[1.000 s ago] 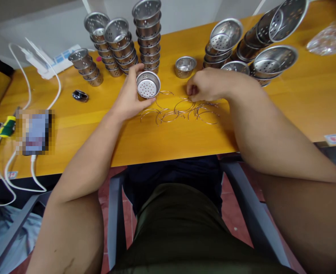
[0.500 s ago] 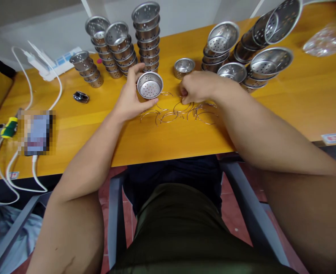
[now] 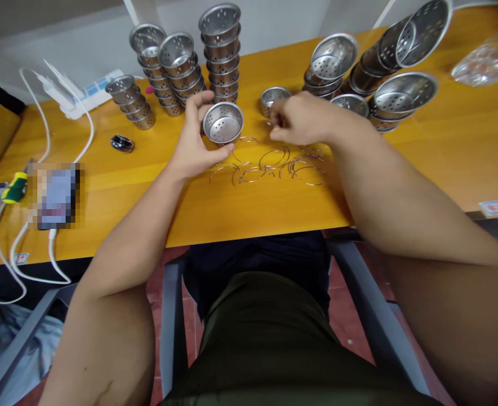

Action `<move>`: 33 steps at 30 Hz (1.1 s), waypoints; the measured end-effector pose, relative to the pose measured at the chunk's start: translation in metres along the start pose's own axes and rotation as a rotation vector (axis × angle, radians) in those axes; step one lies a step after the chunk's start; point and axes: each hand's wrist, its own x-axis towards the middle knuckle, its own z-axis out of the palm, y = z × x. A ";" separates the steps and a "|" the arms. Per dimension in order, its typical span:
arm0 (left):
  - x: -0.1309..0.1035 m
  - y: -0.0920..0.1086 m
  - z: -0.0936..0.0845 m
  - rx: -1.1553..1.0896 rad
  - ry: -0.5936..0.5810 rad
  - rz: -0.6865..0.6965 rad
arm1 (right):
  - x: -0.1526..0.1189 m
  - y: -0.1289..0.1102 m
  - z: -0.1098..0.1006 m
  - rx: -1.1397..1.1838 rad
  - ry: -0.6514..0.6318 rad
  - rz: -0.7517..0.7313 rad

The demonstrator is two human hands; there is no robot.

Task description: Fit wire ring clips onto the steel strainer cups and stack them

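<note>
My left hand [image 3: 193,140] is wrapped round the side of a perforated metal strainer cup [image 3: 223,124], thumb at the front and fingers behind, its open top facing up. My right hand [image 3: 295,119] has curled fingers pinched together over the table; what they hold, if anything, is too small or hidden to make out. Just behind them is a single small strainer cup [image 3: 270,97], partly covered by the fingers. Several thin wire rings [image 3: 274,159] lie loosely on the table below both hands.
Stacks of strainer cups stand at the back left [image 3: 219,56] and the right [image 3: 333,62]. On the left are a power strip [image 3: 90,93], white cables, a phone [image 3: 58,197] and a small black object [image 3: 121,143]. A clear plastic bag [image 3: 481,65] lies far right.
My right hand has risen from the wire rings and moved slightly back and right, toward the single cup. My left hand keeps its cup in nearly the same place.
</note>
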 end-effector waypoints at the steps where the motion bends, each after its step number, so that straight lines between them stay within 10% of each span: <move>1: 0.001 -0.004 0.002 -0.023 0.005 -0.017 | -0.002 0.002 0.001 0.063 0.037 0.005; 10: 0.005 -0.039 0.012 -0.204 -0.028 0.116 | -0.005 -0.002 0.013 0.443 0.250 -0.009; 33: 0.006 -0.037 0.036 -0.214 0.125 0.179 | 0.032 -0.014 0.070 0.885 0.671 -0.392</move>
